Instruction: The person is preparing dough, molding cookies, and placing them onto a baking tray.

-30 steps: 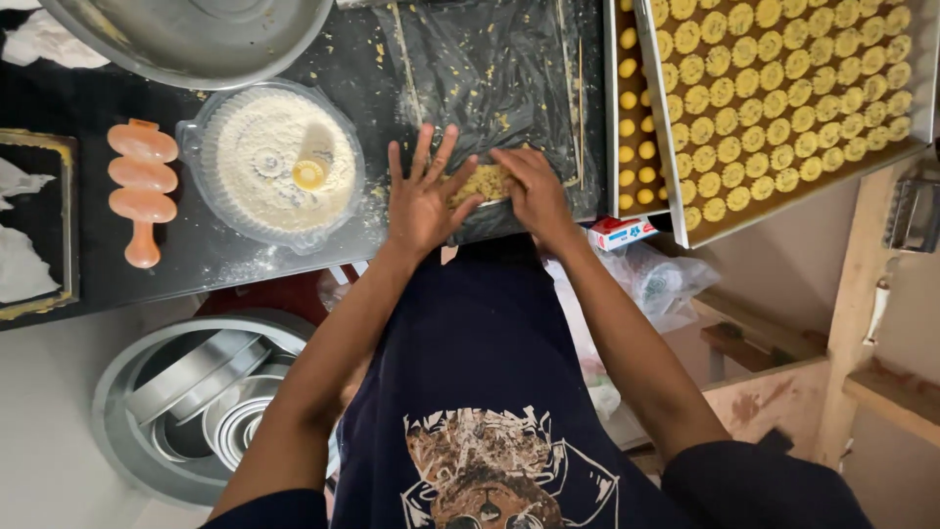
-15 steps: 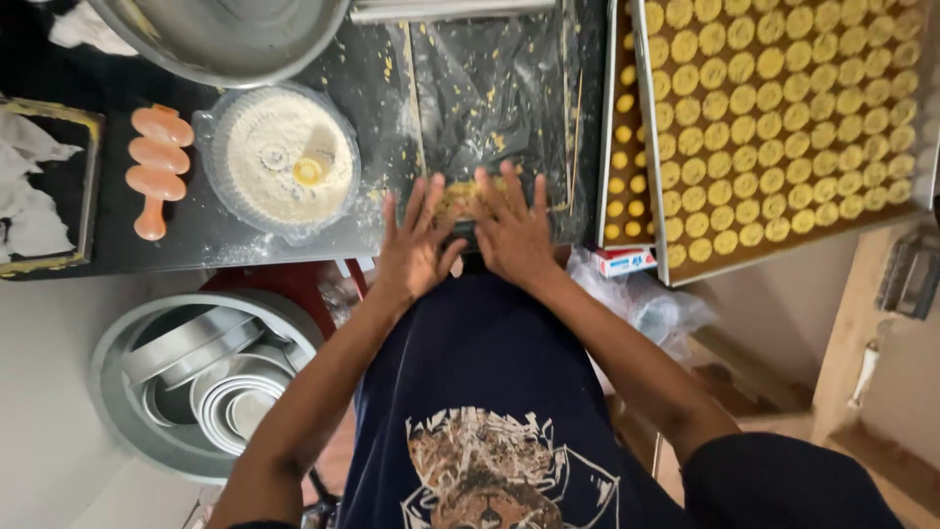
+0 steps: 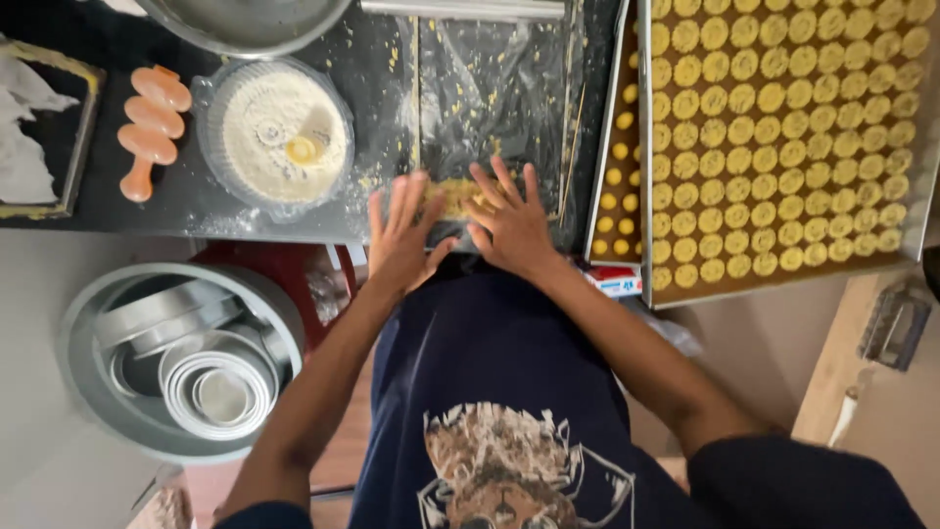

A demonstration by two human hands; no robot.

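Left hand: the left hand (image 3: 403, 235) lies flat with its fingers spread and pointing away from the body, palm down at the near edge of the dark counter (image 3: 117, 211), pressing on the left end of the dough.

Right hand: the right hand (image 3: 509, 223) is also flat and splayed, just beside the left, bearing down on the right end of the same piece; neither hand grips anything.

Dough: a small lump of yellow dough (image 3: 456, 196) sits between and partly under both palms, on a clear plastic sheet (image 3: 494, 88) spread over the counter and speckled with crumbs.

What has changed: half a second ago the hands were close together, almost over the lump; now they sit wider apart and more of the dough shows between them, looking longer and flatter. To me that reads as pressing or rolling it out.

Against a second ago: then the right hand cupped the lump from the side; now both palms lie flat.

Around it: a round plastic container of flour (image 3: 279, 132) with a small yellow cutter in it stands to the left, an orange moulding tool (image 3: 147, 127) beyond that, and a big metal bowl (image 3: 245, 20) at the far edge.

To the right: a tray of small round yellow cookies (image 3: 783, 147) in rows, nearly full.

Below the counter: a large metal tub of nested baking tins (image 3: 186, 362).
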